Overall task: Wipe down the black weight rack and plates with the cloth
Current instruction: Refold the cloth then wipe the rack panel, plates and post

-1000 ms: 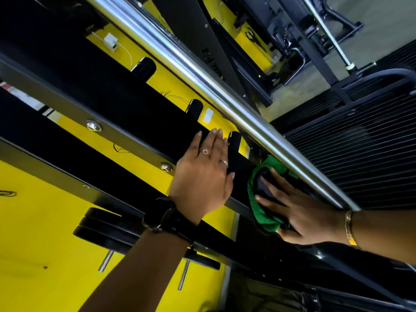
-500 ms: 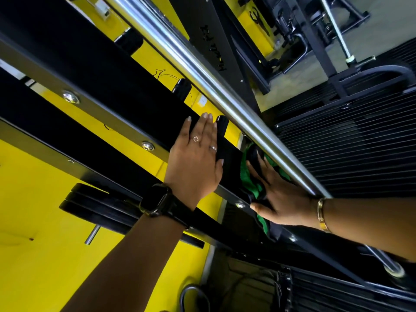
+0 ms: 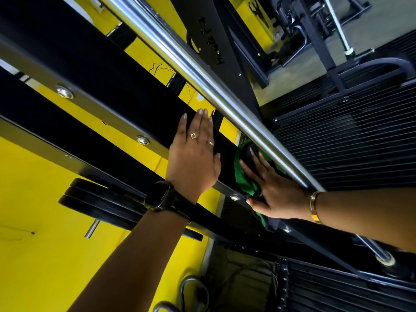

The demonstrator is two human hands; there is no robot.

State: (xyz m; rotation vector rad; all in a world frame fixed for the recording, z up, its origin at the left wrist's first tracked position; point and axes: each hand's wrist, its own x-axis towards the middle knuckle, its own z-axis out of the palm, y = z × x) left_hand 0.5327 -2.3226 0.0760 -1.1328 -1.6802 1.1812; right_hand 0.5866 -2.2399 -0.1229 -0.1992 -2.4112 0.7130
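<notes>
A black beam of the weight rack [image 3: 94, 70] runs diagonally from upper left to lower right. My left hand [image 3: 193, 158] lies flat on it with straight fingers, a watch on the wrist. Just to its right, my right hand [image 3: 272, 190] presses a green cloth [image 3: 244, 179] against the beam with spread fingers, thumb at the cloth's lower edge. Part of the cloth is hidden under the palm. Black weight plates [image 3: 99, 203] hang on a peg below the beam at lower left.
A chrome bar [image 3: 184, 61] runs parallel just above the beam and close over my right hand. A yellow wall [image 3: 33, 244] lies behind the rack. Black ribbed flooring [image 3: 351, 136] and other gym machines [image 3: 299, 30] fill the right and top right.
My right hand has slid the cloth along the beam, ending closer beside my left hand. The left hand keeps its flat hold. The view has shifted along the rack.
</notes>
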